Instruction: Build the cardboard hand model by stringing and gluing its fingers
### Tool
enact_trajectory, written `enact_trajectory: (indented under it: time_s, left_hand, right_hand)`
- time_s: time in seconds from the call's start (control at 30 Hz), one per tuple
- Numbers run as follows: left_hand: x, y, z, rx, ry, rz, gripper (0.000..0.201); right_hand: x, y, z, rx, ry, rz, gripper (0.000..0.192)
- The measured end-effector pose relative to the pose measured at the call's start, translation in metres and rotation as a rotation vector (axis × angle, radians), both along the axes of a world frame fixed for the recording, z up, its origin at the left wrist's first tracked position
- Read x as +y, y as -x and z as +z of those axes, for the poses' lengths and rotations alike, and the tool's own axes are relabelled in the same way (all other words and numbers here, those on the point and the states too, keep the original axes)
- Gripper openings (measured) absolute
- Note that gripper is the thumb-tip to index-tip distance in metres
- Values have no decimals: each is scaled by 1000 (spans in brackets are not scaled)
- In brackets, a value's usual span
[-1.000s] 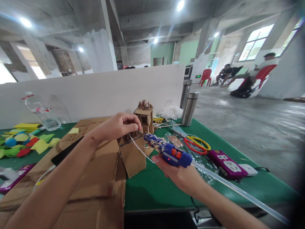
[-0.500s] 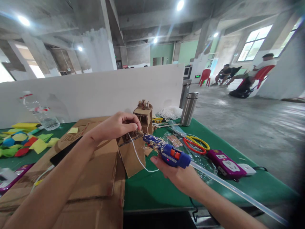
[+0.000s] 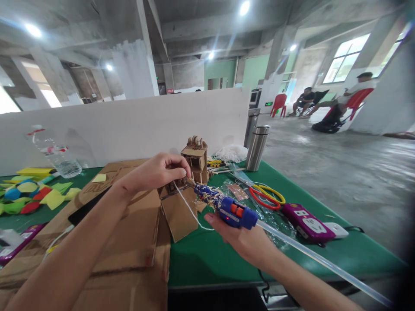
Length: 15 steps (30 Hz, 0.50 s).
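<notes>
So the right hand (image 3: 241, 242) has a blue glue gun (image 3: 227, 208) lying across its palm, fingers wrapped up under the body, nozzle aimed left and touching a small cardboard piece (image 3: 177, 186). A long clear glue stick (image 3: 324, 261) pokes out the back of the gun, running off toward the lower right. The left hand (image 3: 155, 172) sits right at the nozzle tip, thumb and fingers (image 3: 177, 163) pressed together, pinching that cardboard piece along with a white string (image 3: 189, 208) that droops from the pinch down toward the right palm. All of this hovers over the edge of a big cardboard sheet (image 3: 129, 233) on the green tabletop (image 3: 210, 255). Just behind the fingers stands a little cardboard tower (image 3: 195, 159), with a steel flask (image 3: 256, 147) off to its right. Scissors (image 3: 267, 195) and a purple power strip (image 3: 306, 222) lie near the gun.
</notes>
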<state>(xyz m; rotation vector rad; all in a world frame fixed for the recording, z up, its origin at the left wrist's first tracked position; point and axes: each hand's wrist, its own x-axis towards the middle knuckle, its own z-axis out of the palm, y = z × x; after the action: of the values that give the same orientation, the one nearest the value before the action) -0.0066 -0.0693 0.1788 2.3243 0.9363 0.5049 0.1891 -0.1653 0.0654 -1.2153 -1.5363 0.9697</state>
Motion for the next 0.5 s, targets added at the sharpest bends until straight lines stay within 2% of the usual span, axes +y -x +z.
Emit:
enact_trajectory:
  time_s: [0.5]
  left_hand:
    - [-3, -1, 2, 2, -12, 3, 18]
  right_hand:
    - [-1, 0, -1, 5, 17, -49, 34]
